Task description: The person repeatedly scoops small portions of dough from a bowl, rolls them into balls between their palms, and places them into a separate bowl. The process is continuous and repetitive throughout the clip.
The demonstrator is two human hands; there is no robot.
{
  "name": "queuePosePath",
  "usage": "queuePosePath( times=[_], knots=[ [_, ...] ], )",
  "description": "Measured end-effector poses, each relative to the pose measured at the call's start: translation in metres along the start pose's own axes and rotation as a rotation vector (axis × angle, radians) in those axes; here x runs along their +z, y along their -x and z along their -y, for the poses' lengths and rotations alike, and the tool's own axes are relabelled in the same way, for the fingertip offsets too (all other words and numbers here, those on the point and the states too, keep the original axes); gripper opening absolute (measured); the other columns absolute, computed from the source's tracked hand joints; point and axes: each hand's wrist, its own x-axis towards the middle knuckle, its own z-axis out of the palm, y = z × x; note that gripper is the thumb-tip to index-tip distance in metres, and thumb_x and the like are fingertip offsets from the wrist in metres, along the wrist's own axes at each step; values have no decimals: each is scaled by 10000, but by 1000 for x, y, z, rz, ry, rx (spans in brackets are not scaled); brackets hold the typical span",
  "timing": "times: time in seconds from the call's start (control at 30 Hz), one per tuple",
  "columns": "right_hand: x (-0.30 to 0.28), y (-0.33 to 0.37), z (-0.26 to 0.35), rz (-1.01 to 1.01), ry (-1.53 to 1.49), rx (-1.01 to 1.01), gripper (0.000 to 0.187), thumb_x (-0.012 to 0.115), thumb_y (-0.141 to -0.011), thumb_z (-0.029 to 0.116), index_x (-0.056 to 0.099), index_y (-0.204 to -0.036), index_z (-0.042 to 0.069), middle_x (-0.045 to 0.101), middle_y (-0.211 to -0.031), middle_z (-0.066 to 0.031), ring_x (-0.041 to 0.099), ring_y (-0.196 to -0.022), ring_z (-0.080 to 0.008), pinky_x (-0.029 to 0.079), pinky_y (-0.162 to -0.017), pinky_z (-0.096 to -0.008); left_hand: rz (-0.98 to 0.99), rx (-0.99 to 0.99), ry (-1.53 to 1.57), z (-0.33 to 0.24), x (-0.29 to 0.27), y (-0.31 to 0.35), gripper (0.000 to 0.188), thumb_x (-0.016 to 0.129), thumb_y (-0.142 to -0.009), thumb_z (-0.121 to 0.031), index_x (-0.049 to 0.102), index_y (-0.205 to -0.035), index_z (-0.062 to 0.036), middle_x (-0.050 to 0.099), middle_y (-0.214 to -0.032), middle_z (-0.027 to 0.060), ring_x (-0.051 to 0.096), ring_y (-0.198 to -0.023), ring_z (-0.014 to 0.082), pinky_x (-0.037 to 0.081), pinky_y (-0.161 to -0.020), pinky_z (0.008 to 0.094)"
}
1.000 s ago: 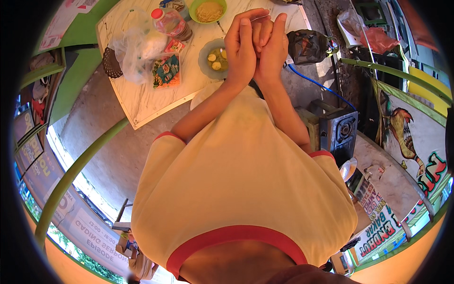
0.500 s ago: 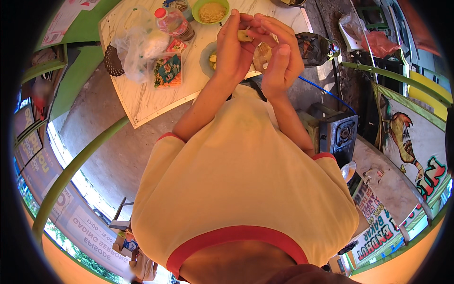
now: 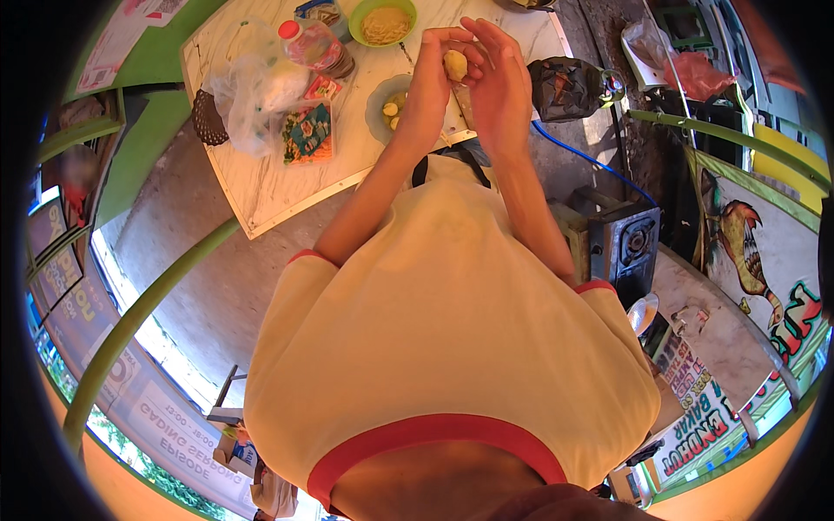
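My left hand (image 3: 432, 82) and my right hand (image 3: 498, 87) are raised together over the white table (image 3: 261, 187). Between their fingertips sits a small yellow ball of dough (image 3: 455, 64). The left fingers curl around it from the left, and the right hand's fingers stand spread beside it, touching it. Just below the left hand is a pale green plate (image 3: 379, 97) with a few yellow pieces (image 3: 392, 109) on it.
A green bowl (image 3: 383, 19) of yellow shreds, a red-capped bottle (image 3: 311, 43), clear plastic bags (image 3: 252, 87) and a colourful packet (image 3: 306, 132) lie on the table. A dark bag (image 3: 566, 87) sits at its right end. A small gas stove (image 3: 632, 247) stands to the right.
My hands were pressed palm to palm a second ago. They have come apart, and the yellow ball now shows between the fingertips.
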Motion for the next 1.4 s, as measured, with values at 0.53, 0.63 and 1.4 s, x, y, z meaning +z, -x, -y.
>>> queuePosePath(
  times=[0.53, 0.63, 1.4],
  knots=[
    [-18, -10, -5, -7, -264, 257, 512, 434, -1136, 416, 422, -711, 131, 348, -557, 27, 239, -466, -109, 287, -517, -260, -191, 298, -214, -9, -20, 9, 323, 484, -1086, -242, 550, -1290, -1, 648, -1229, 139, 617, -1109, 242, 486, -934, 376],
    [-1, 1, 9, 57, 121, 47, 483, 461, -1130, 348, 519, -724, 94, 480, -593, -6, 385, -503, -137, 372, -572, -280, -100, -162, 332, -1, -16, 6, 411, 424, -1109, -363, 549, -1306, -24, 642, -1187, 97, 610, -1076, 221, 489, -918, 377],
    [-32, 45, 8, 203, 1069, -453, 220, 683, -979, 115, 702, -1176, 18, 696, -1235, -149, 667, -1137, -305, 516, -994, -398, -89, -400, 345, 44, -9, 29, 581, 363, -1109, -565, 454, -1372, -54, 588, -1125, 98, 577, -956, 188, 489, -837, 370]
  ],
)
